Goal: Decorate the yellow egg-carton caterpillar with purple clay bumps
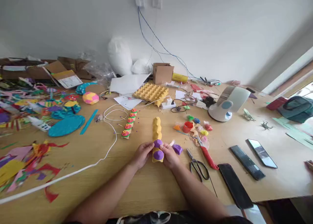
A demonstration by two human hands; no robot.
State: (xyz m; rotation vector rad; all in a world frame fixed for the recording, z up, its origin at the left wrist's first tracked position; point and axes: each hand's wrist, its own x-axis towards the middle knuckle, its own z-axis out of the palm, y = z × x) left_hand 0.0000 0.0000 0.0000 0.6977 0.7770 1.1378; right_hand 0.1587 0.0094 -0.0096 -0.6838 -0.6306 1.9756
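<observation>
A yellow egg carton strip (156, 128) lies lengthwise before me, its two nearest bumps capped with purple clay (158, 155). My left hand (144, 155) grips the strip's left side, thumb against the farther purple cap. From the right, my right hand (170, 156) pinches the same strip, its thumb also at that cap. The undersides of the fingers are hidden. Just beyond my right hand sits a packet of purple clay (177, 149). To the left stands another carton strip (128, 123), decorated with red and green clay.
Scissors (197, 165) and a red-handled knife (207, 155) lie to the right, near several phones (247, 162). A white cable (97, 162) crosses the left side. Behind are a yellow egg tray (151, 93), a power strip (168, 103) and a fan (227, 103).
</observation>
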